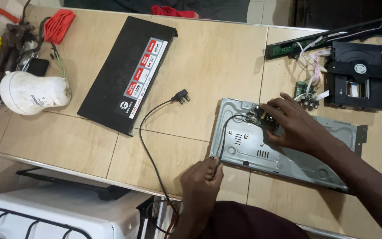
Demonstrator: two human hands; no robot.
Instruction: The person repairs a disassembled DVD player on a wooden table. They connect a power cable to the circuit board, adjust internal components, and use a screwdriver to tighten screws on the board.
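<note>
A grey metal chassis tray [297, 159] of an opened disc player lies on the tiled counter. My right hand [295, 126] rests on a small circuit board [261, 117] at the tray's upper left corner, fingers curled over it. My left hand [202, 181] pinches the black power cord [149, 150] at the tray's near left edge. The cord runs from the board past my left hand, and its black plug [181, 96] lies on the counter farther left.
The player's black top cover [124, 75] lies at centre left. A black disc drive unit [359, 77], a front panel strip [332, 37] and a small wired board [306, 93] sit at the upper right. A white bulb-like lamp [32, 93], tools and a red cloth [58, 24] are at the left. A white appliance [58, 212] stands below the counter.
</note>
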